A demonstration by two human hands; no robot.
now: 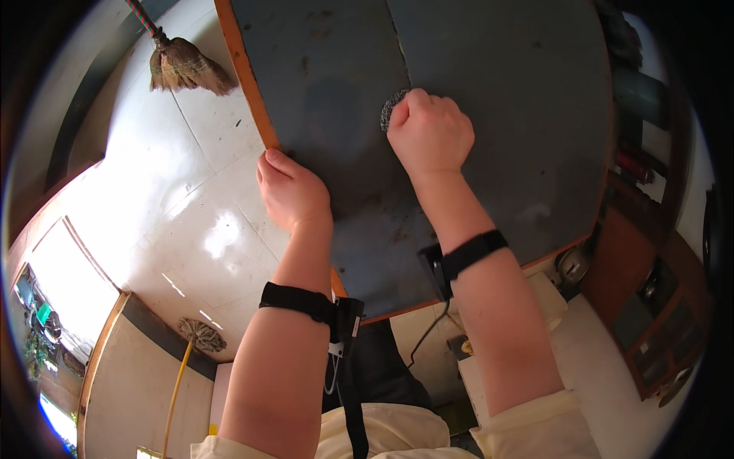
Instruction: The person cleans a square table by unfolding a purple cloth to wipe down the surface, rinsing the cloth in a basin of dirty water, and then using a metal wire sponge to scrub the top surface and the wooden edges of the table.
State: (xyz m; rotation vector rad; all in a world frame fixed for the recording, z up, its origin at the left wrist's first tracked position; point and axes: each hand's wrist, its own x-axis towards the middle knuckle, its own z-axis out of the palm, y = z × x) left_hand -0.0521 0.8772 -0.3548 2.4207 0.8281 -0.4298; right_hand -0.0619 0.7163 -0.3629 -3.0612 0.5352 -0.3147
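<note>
A dark grey board or tabletop [504, 143] with an orange-brown wooden edge spreads out before me, with a seam running across its upper part and dark, rough stains on its surface. In my right hand [431, 132] is a grey metal scouring pad [392, 111], pressed against the dark surface near the seam. My left hand [295, 186] grips the board's left wooden edge, its thumb on top and its other fingers curled and partly hidden. Black straps with small devices are on both forearms.
A straw broom [186, 66] lies at the upper left beyond the edge. On the lower left, a mop [200, 334] with a yellow handle rests near the wall. A brown wooden cabinet [619, 258] stands at the right, and a metal pot lid or pan [572, 265] is beside it.
</note>
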